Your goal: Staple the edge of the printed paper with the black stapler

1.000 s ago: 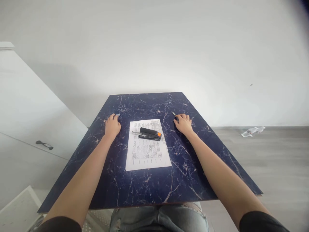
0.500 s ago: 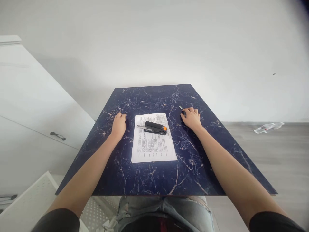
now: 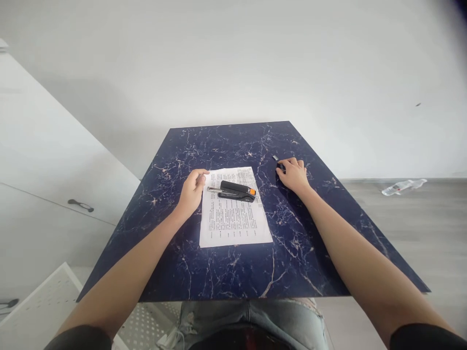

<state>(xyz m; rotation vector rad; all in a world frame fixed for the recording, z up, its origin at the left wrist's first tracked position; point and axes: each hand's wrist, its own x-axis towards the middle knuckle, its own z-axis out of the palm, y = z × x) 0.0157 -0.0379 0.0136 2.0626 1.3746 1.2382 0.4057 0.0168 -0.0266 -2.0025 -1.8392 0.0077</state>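
A printed paper sheet [image 3: 233, 218] lies in the middle of a dark blue marbled table [image 3: 226, 272]. A black stapler [image 3: 237, 191] with an orange tip rests across the sheet's upper part. My left hand [image 3: 191, 190] hovers at the sheet's top left corner, just left of the stapler. Its fingers are curled in a pinch, and what they hold is too small to name. My right hand [image 3: 294, 175] rests on the table to the right of the sheet. Its fingertips are curled on a small dark object [image 3: 279, 166]. A tiny metal piece [image 3: 275, 158] lies just beyond it.
A white cabinet [image 3: 54, 160] with a dark handle [image 3: 80, 205] stands at the left. A white perforated panel [image 3: 32, 313] sits low at the left. A plastic bottle [image 3: 403, 185] lies on the grey floor at the right. A white wall rises behind the table.
My left hand lifted off the table and moved right to the sheet's corner beside the stapler. My right hand stayed put. The view shifted slightly.
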